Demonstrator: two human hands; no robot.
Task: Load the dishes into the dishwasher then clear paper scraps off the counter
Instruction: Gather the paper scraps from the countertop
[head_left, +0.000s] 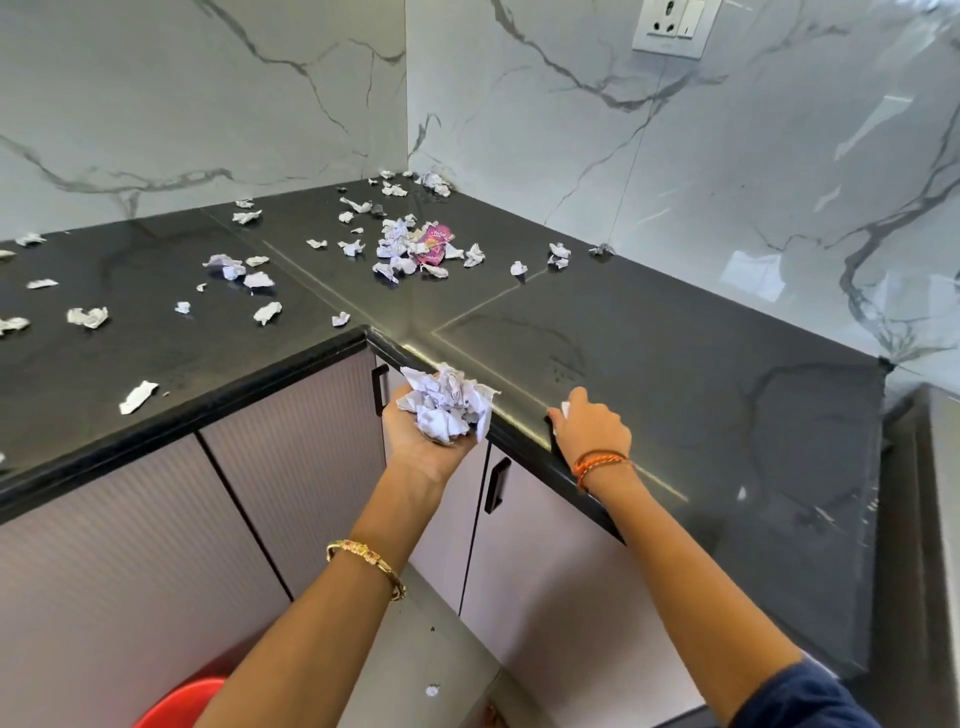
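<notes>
The paper scraps (410, 244) lie thickest well beyond both hands, in a loose heap toward the inner corner of the black counter (675, 364), with a pink wrapper (435, 243) mixed in; more are strewn far out to the left of the left hand, and one long strip (137, 396) sits near the front edge on that side. The left hand (423, 441) is cupped palm-up just below the counter's edge, holding a full wad of crumpled paper (448, 405) that rises above the fingers. The right hand (589, 428) rests on the edge just to its right, fingers curled over a small white scrap (565, 409) that peeps out at the fingertips; how firmly it is pinched I cannot tell. From where I stand, the main danger is that overfull left palm: it looks near its limit, and adding another piece, or tilting the wrist, could spill bits down to the floor, where one white scrap (432, 690) already lies near a red object (182, 701) whose use I cannot make out. The small bit under the right hand could also slip off the edge if dragged rather than lifted. The far corner pieces need a long reach, and a careless sweep might scatter them rather than gather them. No dishes or dishwasher are in sight, so that part I cannot judge.
</notes>
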